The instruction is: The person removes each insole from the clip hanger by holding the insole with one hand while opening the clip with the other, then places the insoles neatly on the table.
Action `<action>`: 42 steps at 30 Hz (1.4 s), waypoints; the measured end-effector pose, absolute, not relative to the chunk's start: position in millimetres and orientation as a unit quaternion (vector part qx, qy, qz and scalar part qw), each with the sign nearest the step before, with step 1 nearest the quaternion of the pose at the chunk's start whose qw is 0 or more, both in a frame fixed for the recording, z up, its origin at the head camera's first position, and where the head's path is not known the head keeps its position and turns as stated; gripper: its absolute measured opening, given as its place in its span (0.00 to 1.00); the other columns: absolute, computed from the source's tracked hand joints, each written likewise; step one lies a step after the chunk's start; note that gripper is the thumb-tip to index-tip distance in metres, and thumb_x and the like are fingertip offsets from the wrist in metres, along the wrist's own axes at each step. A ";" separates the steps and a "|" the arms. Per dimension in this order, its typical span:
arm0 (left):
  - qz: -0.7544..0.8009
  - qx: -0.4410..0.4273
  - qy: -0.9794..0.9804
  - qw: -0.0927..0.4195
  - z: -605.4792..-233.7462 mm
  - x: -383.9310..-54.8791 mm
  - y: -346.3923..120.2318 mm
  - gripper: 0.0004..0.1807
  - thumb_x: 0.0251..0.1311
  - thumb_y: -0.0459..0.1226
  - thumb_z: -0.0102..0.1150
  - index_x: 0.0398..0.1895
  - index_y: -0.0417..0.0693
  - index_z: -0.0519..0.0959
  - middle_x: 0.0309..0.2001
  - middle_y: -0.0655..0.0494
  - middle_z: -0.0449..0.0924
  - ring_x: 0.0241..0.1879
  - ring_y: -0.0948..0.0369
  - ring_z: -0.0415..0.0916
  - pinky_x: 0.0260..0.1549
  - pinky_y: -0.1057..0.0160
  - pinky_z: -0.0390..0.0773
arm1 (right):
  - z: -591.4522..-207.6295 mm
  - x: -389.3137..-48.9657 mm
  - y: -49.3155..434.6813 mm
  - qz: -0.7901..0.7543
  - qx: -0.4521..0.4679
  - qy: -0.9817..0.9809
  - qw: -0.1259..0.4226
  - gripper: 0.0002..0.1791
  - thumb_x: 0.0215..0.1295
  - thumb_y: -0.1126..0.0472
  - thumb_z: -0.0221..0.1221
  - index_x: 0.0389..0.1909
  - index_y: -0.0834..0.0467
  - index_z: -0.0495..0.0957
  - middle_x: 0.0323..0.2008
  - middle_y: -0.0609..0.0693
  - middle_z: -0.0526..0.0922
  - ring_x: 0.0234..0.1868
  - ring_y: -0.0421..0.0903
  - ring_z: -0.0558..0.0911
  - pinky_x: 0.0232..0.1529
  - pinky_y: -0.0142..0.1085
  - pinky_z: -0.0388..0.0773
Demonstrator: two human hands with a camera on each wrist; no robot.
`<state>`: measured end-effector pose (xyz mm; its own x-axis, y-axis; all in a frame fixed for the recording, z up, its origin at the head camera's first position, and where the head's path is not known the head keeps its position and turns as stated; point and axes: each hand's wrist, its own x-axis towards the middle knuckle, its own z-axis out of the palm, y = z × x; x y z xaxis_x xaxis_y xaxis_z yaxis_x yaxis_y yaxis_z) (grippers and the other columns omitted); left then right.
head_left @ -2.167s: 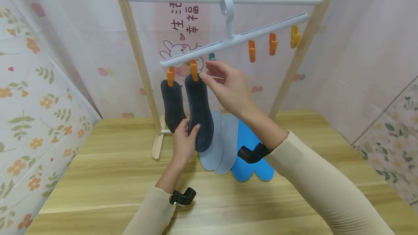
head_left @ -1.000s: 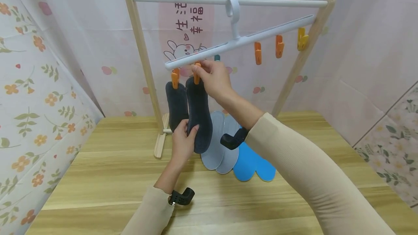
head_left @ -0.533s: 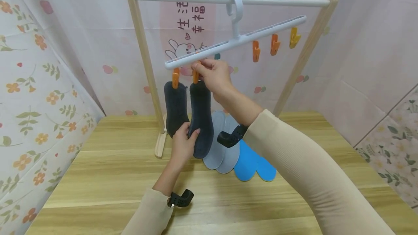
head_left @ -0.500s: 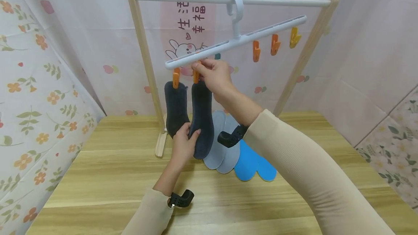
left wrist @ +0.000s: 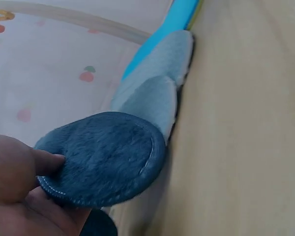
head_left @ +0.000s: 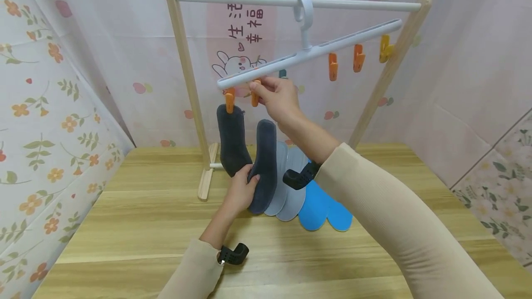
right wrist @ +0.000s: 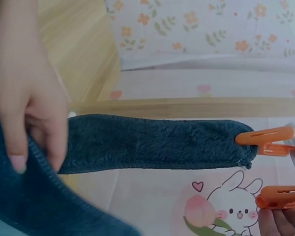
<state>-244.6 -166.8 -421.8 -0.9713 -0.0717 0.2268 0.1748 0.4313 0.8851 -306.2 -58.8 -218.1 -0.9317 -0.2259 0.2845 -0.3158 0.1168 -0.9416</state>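
My left hand [head_left: 242,191] pinches a dark fuzzy insole [head_left: 266,163] by its edge, thumb on the front face. The insole's upper end is free, below and apart from the orange clip [head_left: 255,98] that my right hand [head_left: 283,98] pinches under the white hanger [head_left: 287,61]. A second dark insole [head_left: 232,137] hangs from another orange clip [head_left: 230,101] at the hanger's left end, its lower part behind my left hand. In the left wrist view the held insole [left wrist: 108,152] shows its rounded end and stitched rim.
The hanger tilts, left end low, from the white rod [head_left: 361,4] of a wooden stand. Two orange clips, a yellow clip [head_left: 385,50] and a dark green clip [head_left: 283,74] hang there too. Grey insoles [head_left: 294,206] and blue insoles [head_left: 312,211] lie on the wooden table [head_left: 124,225].
My right hand has moved from beside the clip to pinching it. The insole in my left hand has come out of that clip and moved down and slightly right.
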 end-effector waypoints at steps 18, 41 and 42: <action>-0.511 -0.007 -0.853 0.103 -444.5 -251.3 -162.4 0.19 0.71 0.30 0.54 0.62 0.31 0.75 0.56 0.35 0.82 0.58 0.43 0.80 0.58 0.45 0.80 | -213.9 -295.0 -63.1 0.650 0.203 -0.732 0.005 0.22 0.71 0.54 0.61 0.63 0.55 0.79 0.57 0.52 0.85 0.57 0.44 0.85 0.62 0.37 0.79; -0.340 0.052 -0.928 0.141 -439.3 -247.7 -162.6 0.16 0.67 0.38 0.62 0.51 0.36 0.83 0.45 0.38 0.87 0.45 0.43 0.86 0.40 0.46 0.85 | -213.8 -296.7 -62.9 0.649 0.206 -0.732 -0.003 0.23 0.71 0.53 0.61 0.65 0.53 0.78 0.58 0.51 0.84 0.58 0.42 0.84 0.62 0.36 0.80; -0.327 0.053 -0.932 0.144 -437.9 -247.1 -162.4 0.15 0.67 0.38 0.63 0.50 0.36 0.84 0.44 0.38 0.87 0.43 0.43 0.87 0.38 0.46 0.85 | -213.6 -296.7 -63.0 0.649 0.206 -0.732 -0.003 0.23 0.71 0.53 0.61 0.65 0.54 0.78 0.58 0.51 0.84 0.58 0.43 0.84 0.62 0.36 0.80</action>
